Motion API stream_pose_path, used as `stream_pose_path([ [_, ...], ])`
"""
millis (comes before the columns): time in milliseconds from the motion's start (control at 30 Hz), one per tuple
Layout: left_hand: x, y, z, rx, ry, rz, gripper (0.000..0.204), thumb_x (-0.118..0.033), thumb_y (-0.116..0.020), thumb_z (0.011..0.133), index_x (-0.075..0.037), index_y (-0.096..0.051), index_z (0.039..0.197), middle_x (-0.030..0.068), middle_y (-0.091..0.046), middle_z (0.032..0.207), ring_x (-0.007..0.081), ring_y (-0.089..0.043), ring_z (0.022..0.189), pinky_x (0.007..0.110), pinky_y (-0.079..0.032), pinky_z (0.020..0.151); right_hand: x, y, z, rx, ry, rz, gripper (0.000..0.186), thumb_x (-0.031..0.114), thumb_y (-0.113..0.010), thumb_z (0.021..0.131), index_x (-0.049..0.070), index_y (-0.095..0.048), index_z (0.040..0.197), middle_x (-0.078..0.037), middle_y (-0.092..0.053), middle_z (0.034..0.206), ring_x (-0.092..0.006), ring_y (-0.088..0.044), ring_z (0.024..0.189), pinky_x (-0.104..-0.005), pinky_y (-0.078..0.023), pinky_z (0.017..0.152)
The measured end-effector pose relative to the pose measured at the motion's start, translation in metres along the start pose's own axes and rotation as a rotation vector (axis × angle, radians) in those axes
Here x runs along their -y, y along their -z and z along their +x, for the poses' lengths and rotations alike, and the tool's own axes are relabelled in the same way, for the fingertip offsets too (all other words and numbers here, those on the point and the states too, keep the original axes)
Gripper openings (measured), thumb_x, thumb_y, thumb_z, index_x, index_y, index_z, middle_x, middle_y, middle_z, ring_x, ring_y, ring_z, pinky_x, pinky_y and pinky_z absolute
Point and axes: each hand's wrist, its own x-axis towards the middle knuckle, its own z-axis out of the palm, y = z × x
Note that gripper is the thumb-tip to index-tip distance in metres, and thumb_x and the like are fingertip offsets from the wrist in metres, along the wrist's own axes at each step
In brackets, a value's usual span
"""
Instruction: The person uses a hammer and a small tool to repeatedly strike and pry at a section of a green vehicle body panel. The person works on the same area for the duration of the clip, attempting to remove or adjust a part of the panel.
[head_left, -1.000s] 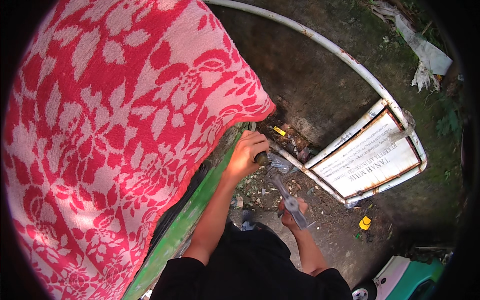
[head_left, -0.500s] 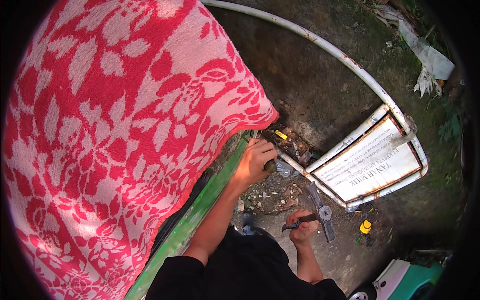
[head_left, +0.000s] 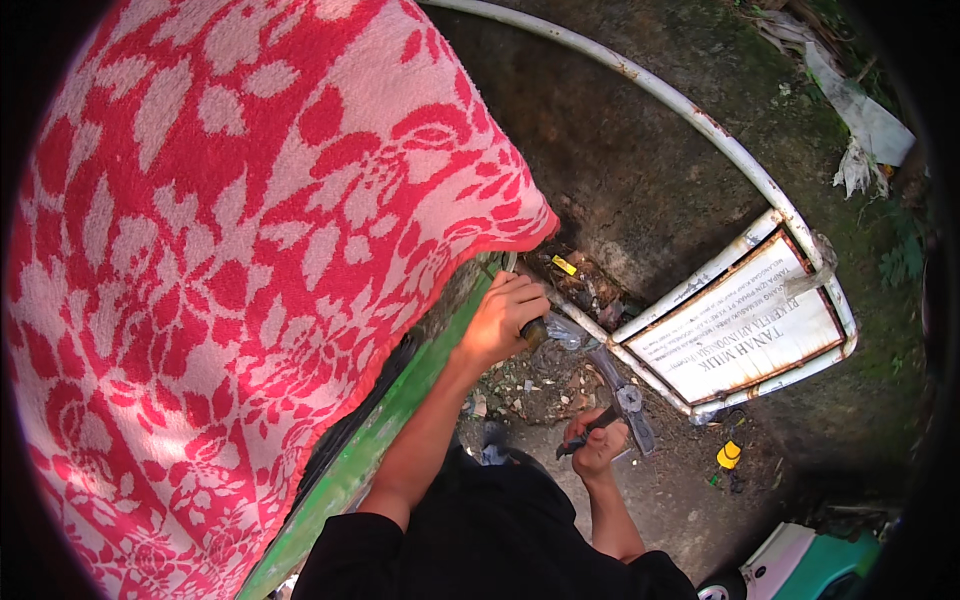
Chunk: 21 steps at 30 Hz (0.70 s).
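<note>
My left hand (head_left: 503, 318) is closed around a hand tool with a thick, rounded dark handle (head_left: 535, 332), perhaps a screwdriver or chisel. A thin shaft seems to stick out on its far side, against the end of the green panel edge (head_left: 420, 385), which looks worn. My right hand (head_left: 598, 440) grips a hammer (head_left: 630, 400) by its dark handle. The metal head is held in the air, to the right of and nearer than my left hand, apart from the tool. A red and pink flowered cloth (head_left: 260, 230) hangs over most of the panel.
A bent white metal pipe frame (head_left: 720, 135) with a rusty-edged white sign (head_left: 745, 318) stands to the right. Rubble and litter lie below, with a yellow scrap (head_left: 730, 455). A green and white vehicle (head_left: 810, 560) shows at lower right.
The hammer and my right hand have moved up and left, bringing the head closer to the tool. My left hand has shifted slightly left, still holding its tool.
</note>
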Motion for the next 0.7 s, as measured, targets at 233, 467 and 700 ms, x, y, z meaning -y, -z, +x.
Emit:
stream_pose_path([
  [233, 0.009, 0.002, -0.01, -0.061, -0.047, -0.068, 0.03, -0.004, -0.076, 0.057, -0.007, -0.056, 0.08, 0.0058, -0.057, 0.083, 0.0287, -0.058, 0.082, 0.041, -0.043, 0.08, -0.016, 0.004, 0.006, 0.172, 0.403, 0.03, 0.041, 0.032, -0.059, 0.101, 0.003, -0.058, 0.073, -0.008, -0.057, 0.058, -0.025, -0.059, 0.048, -0.0332, -0.044, 0.047],
  [467, 0.013, 0.006, -0.012, -0.042, -0.027, -0.085, 0.029, -0.002, -0.075, 0.058, -0.007, -0.055, 0.079, 0.0048, -0.061, 0.084, 0.0276, -0.061, 0.084, 0.041, -0.044, 0.085, -0.031, 0.006, 0.011, 0.316, 0.328, -0.374, 0.043, 0.035, -0.059, 0.103, 0.003, -0.06, 0.075, -0.011, -0.055, 0.063, -0.0313, -0.059, 0.051, -0.0385, -0.045, 0.048],
  [700, 0.013, 0.006, -0.017, -0.069, -0.07, -0.153, 0.028, -0.002, -0.075, 0.059, -0.008, -0.055, 0.078, 0.0048, -0.061, 0.084, 0.0274, -0.062, 0.083, 0.042, -0.045, 0.085, -0.011, 0.002, 0.018, 0.26, 0.437, -0.113, 0.04, 0.03, -0.058, 0.103, 0.002, -0.058, 0.075, -0.009, -0.053, 0.06, -0.0278, -0.058, 0.048, -0.0365, -0.044, 0.046],
])
